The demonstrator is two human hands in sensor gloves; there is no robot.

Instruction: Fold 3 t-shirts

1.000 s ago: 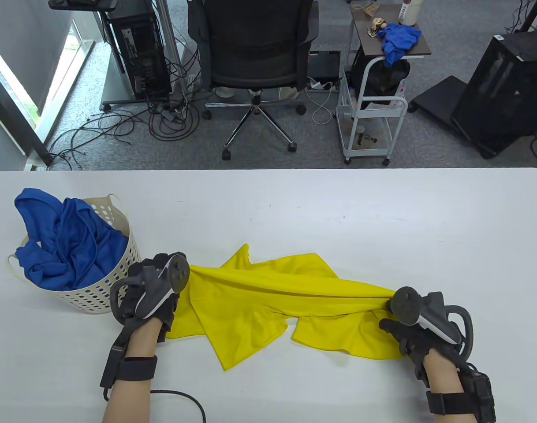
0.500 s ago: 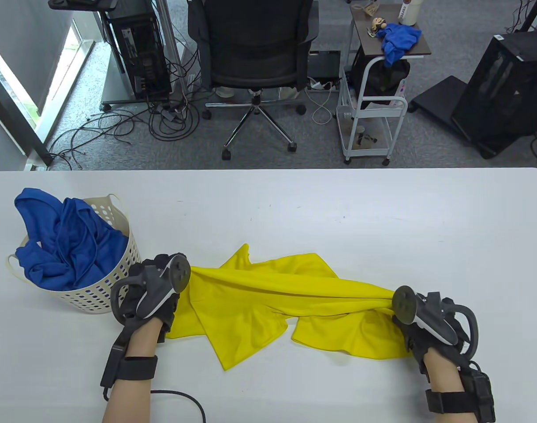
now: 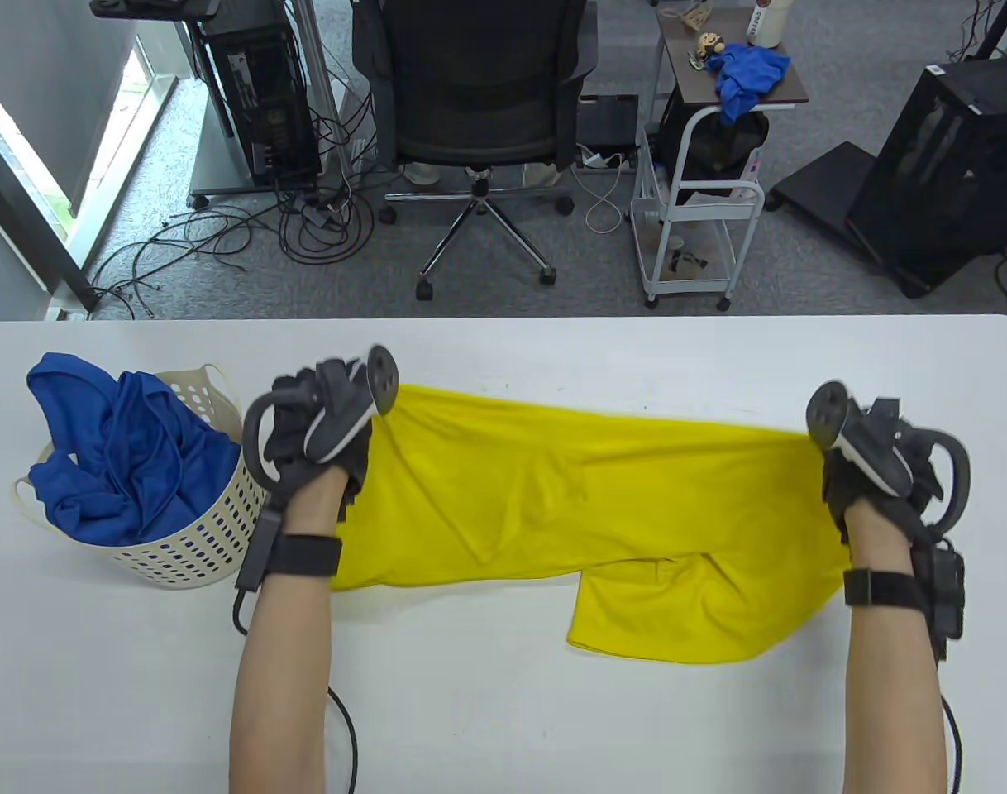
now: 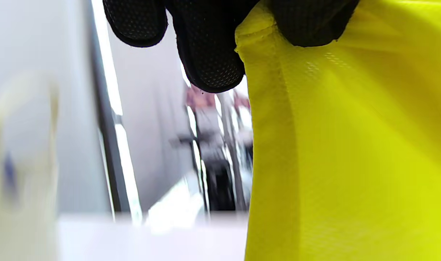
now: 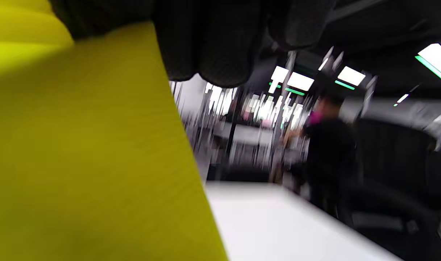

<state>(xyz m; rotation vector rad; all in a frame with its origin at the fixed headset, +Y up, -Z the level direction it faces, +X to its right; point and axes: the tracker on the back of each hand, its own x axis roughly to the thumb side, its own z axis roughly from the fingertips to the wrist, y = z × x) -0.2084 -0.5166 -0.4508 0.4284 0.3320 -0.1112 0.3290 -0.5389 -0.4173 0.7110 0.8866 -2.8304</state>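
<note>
A yellow t-shirt point(image 3: 553, 488) is stretched wide between my two hands above the white table point(image 3: 553, 356); its lower part hangs toward the near edge. My left hand point(image 3: 326, 422) grips its left end, next to the basket. My right hand point(image 3: 871, 463) grips its right end. In the left wrist view my gloved fingers point(image 4: 209, 47) pinch the shirt's hemmed edge point(image 4: 263, 108). The right wrist view is blurred; dark fingers point(image 5: 213, 43) hold the yellow cloth point(image 5: 79, 145). Blue t-shirts point(image 3: 123, 463) fill the basket.
A cream perforated laundry basket point(image 3: 198, 538) stands at the table's left side, close to my left forearm. Beyond the far edge are an office chair point(image 3: 479, 107), a white cart point(image 3: 694, 223) and floor cables. A cable runs from my left wrist over the table.
Both hands moved away from me toward the table's far side and lifted the yellow shirt. The bunched cloth has spread out into a broad sheet between them.
</note>
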